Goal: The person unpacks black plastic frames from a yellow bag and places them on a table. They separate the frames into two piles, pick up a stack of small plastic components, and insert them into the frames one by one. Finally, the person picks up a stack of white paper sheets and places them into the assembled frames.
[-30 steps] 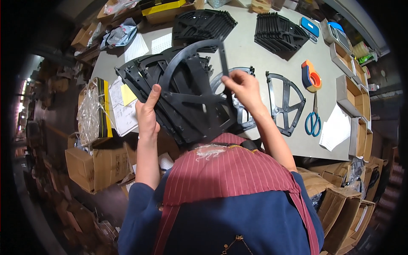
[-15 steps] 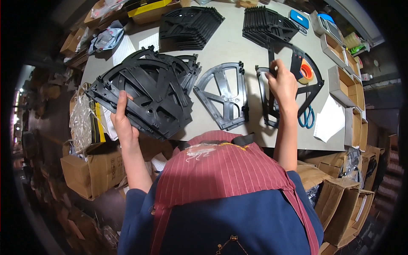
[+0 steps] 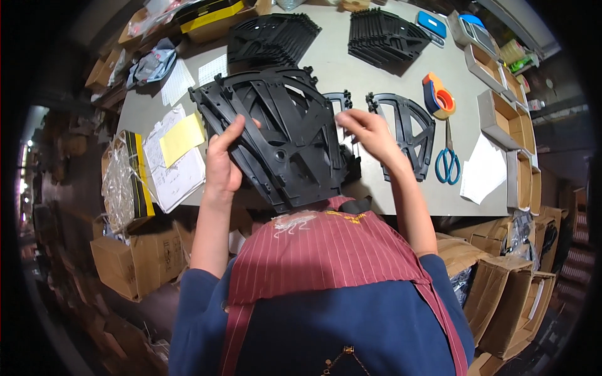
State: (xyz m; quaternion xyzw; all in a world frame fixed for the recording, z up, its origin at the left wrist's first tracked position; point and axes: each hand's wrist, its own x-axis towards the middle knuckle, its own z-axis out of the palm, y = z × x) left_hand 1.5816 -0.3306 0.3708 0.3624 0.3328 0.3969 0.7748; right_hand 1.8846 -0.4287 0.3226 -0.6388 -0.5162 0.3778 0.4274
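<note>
**One stack in my left hand, two more at the back**

I hold a stack of black fan-shaped frames (image 3: 288, 141) tilted above the bench's (image 3: 342, 62) near edge; its overlapping pieces defy an exact count. My left hand (image 3: 224, 164) grips its left side, thumb on top. My right hand (image 3: 374, 135) is beside its right edge, fingers bent; I cannot tell whether they pinch anything. One frame spot is mostly hidden behind the stack, another (image 3: 407, 135) shows to its right. Beyond lie two rear stacks (image 3: 273, 41), one tape dispenser (image 3: 433, 94) and one pair of scissors (image 3: 449, 150).

Half a second ago, my right hand held a single frame over the right-hand spot; the stack has since shifted rightward, uncovering a yellow note (image 3: 183, 139).
</note>
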